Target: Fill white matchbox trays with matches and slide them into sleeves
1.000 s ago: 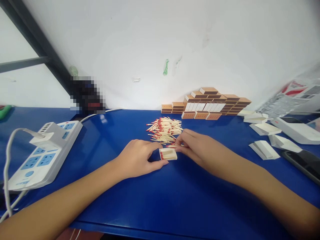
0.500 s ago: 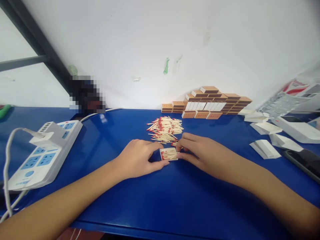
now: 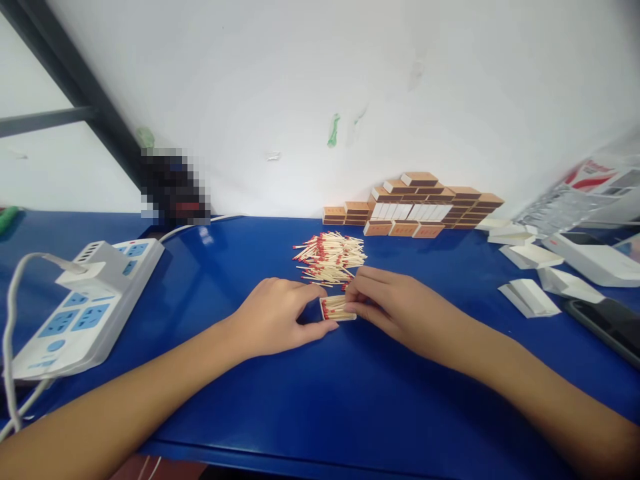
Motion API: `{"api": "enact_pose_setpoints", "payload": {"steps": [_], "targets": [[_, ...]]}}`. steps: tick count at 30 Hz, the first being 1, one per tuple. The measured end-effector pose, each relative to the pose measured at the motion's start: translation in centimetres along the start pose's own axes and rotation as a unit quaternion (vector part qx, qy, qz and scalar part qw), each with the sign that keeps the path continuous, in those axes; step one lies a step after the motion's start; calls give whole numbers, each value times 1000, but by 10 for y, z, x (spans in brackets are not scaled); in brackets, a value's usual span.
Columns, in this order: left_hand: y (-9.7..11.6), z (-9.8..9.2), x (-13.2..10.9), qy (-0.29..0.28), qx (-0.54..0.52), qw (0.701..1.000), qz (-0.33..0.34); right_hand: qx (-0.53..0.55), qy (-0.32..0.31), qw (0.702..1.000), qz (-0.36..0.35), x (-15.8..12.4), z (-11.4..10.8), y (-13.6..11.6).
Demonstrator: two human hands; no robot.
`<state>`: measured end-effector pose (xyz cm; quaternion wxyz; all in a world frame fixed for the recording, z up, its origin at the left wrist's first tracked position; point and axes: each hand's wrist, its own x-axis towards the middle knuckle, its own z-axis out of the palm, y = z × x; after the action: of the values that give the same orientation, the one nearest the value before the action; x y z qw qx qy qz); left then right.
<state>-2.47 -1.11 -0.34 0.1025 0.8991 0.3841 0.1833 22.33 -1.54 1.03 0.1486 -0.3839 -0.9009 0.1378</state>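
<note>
A small white matchbox tray with red-tipped matches in it lies on the blue table. My left hand grips the tray's left end between thumb and forefinger. My right hand rests over the tray's right side, fingers pressed together on the matches inside. A loose pile of matches lies just behind the tray.
Stacked brown matchboxes stand against the wall. White empty box sleeves and a white device lie at the right, with a dark phone. A white power strip with cable sits at the left.
My right hand brought matches from beside the pile onto the tray and now presses them down. The tray holds more matches. My left hand kept its grip.
</note>
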Motion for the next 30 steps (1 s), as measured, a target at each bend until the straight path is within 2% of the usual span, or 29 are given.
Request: {"api": "enact_pose_setpoints", "payload": {"steps": [7, 15, 20, 25, 30], "targets": [[1, -1, 0, -3, -1, 1000, 1, -5, 13, 1000, 10, -2, 0, 0], [1, 0, 0, 1, 2, 1000, 1, 24, -52, 995, 77, -1, -6, -4], [2, -1, 0, -2, 0, 1000, 0, 57, -17, 996, 70, -1, -9, -1], [1, -1, 0, 1, 6, 1000, -1, 66, 2, 994, 91, -5, -21, 6], [0, 0, 0, 6, 5, 1000, 6, 84, 42, 990, 106, -5, -25, 0]]}}
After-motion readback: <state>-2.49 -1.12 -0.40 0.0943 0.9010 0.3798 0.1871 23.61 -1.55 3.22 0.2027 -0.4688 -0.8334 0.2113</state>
